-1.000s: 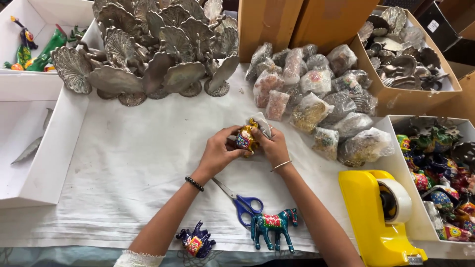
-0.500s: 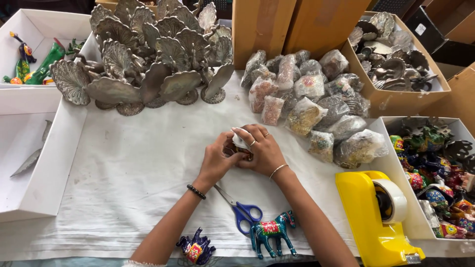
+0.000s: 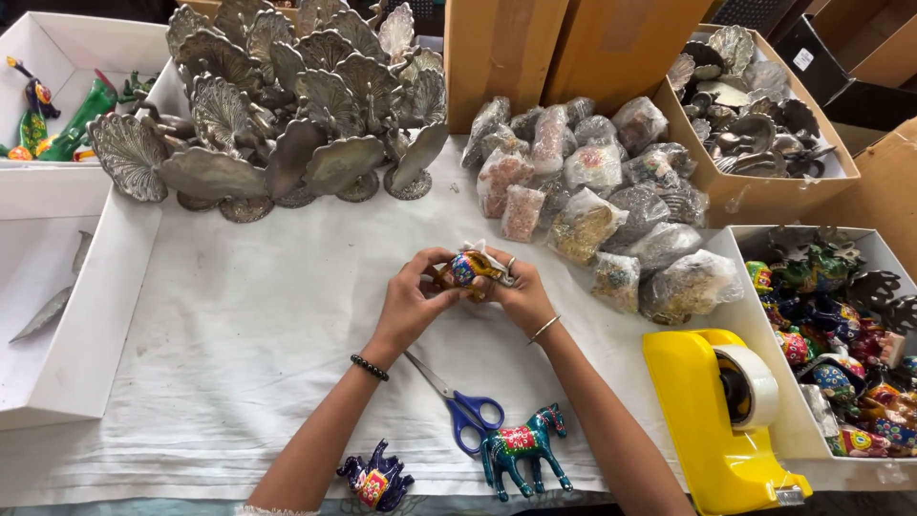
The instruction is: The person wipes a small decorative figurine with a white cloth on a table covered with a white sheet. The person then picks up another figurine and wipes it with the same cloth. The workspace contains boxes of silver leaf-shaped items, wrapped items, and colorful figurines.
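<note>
Both hands, the left hand point(image 3: 413, 304) and the right hand point(image 3: 521, 294), are closed around one small painted animal figurine point(image 3: 465, 269), held above the white cloth point(image 3: 239, 334). Many wrapped bundles point(image 3: 592, 182) lie behind. The teal horse point(image 3: 521, 454) and purple elephant point(image 3: 374, 478) are still bare.

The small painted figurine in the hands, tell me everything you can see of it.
The painted figurine is small and glossy, gold-brown with a blue patch and red and multicoloured dots; it looks like enamelled metal. Its shape is mostly hidden, so the animal cannot be told. A bit of clear wrap shows at its top. It is held above the white cloth, pinched between the left hand and the right hand, whose fingers cover both ends.
</note>
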